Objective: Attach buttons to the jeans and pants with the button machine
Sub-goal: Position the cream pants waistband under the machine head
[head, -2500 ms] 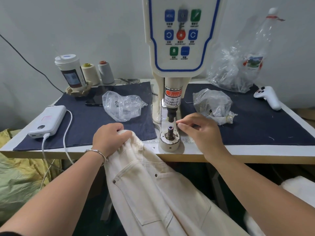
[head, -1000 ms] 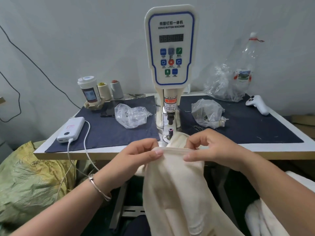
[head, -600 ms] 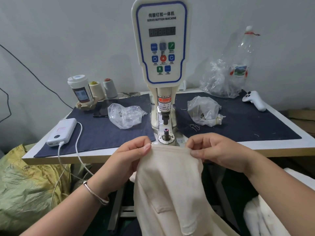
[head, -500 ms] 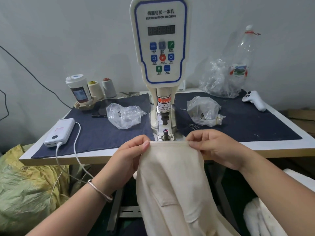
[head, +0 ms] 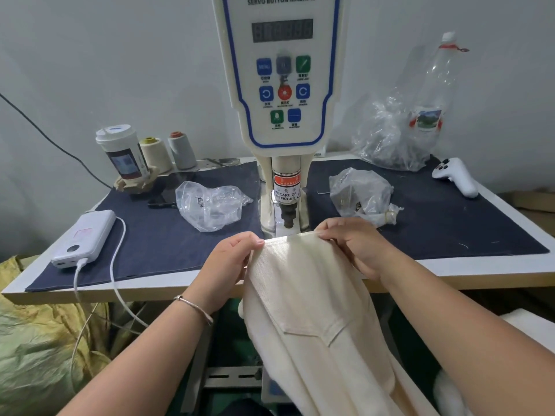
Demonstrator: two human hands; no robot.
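Evidently, the left hand [head: 232, 259] and right hand [head: 356, 243] each pinched the waistband of the cream cotton pants [head: 303, 298], stretched flat just under the punch of the white servo button machine [head: 283, 85], presumably to place the button.

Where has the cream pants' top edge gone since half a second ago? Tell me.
Yes: the cream pants went forward, their edge now covering the button machine base's lower die.

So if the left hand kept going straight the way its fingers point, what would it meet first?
Probably the button machine: the left hand, pinching the cream pants, points up and right toward its column, though depth is unclear.
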